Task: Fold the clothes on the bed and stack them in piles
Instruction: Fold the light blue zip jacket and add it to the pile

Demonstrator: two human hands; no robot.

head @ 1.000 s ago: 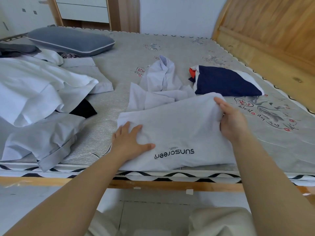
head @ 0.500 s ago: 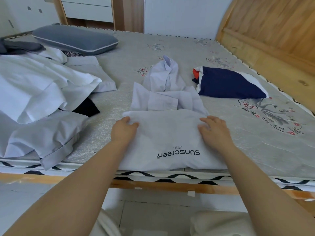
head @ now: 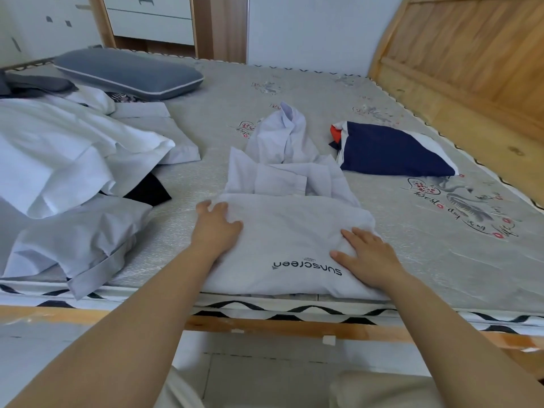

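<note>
A folded pale-grey "sunscreen" garment [head: 290, 245] lies at the bed's [head: 412, 231] near edge. The left hand [head: 216, 228] grasps its far-left corner. The right hand [head: 368, 256] presses flat, fingers released, on its right side.

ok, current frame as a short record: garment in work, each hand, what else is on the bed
garment: pale garment with "sunscreen" print, partly folded, at near edge of mattress
left hand: left hand on garment's far left corner, fingers curled into cloth
right hand: right hand flat on garment's right side
other clothes: navy folded item far right; white and grey heap left
pillow: grey pillow far left
</note>
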